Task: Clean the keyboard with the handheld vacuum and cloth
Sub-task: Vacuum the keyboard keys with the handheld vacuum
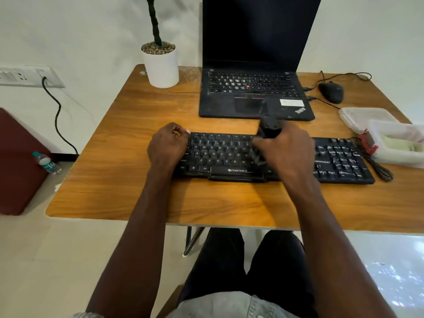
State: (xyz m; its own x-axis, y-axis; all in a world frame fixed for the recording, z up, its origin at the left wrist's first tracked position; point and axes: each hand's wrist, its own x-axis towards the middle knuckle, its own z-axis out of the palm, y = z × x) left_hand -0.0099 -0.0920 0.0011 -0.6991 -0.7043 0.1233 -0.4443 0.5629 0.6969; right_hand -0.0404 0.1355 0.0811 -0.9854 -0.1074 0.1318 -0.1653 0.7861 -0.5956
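A black Zebronics keyboard (pixel 220 154) lies across the wooden table (pixel 128 138), with pale dust on its right-hand keys. My left hand (pixel 166 146) grips the keyboard's left end, fingers curled over its top corner. My right hand (pixel 284 149) is closed around a small black handheld vacuum (pixel 269 128), blurred by motion. Its brush end points down onto the keys near the middle of the keyboard. No cloth can be clearly made out in view.
An open black laptop (pixel 254 88) stands behind the keyboard. A white plant pot (pixel 161 65) sits back left, a wired mouse (pixel 331 91) back right. Clear plastic containers (pixel 390 138) and a coiled cable (pixel 378 168) crowd the right edge. A bottle (pixel 46 162) lies on the floor, left.
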